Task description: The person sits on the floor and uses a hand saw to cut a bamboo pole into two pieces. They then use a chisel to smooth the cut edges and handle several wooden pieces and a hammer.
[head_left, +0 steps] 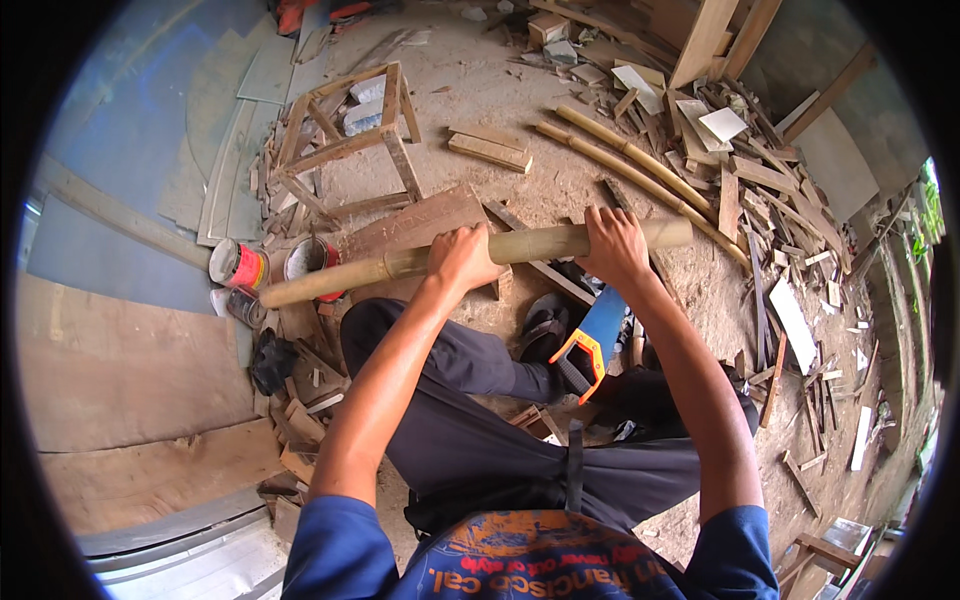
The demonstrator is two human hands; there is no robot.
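A thick bamboo pole (545,243) lies crosswise in front of me, raised above my legs, its thinner end toward the left. My left hand (463,257) is wrapped round it near the middle. Farther along, my right hand (614,246) grips it close to the thick right end. Below the right hand is a handsaw (590,350) with a blue blade and an orange and black handle, touched by neither hand. Beneath the pole a reddish-brown board (420,228) shows in part; whether the pole rests on anything is hidden.
Two longer bamboo poles (650,180) lie on the floor ahead to the right, beside a heap of wood scraps (760,190). A wooden stool frame (345,155) stands ahead left. Paint cans (238,264) sit near the pole's left end. Several loose offcuts surround my legs.
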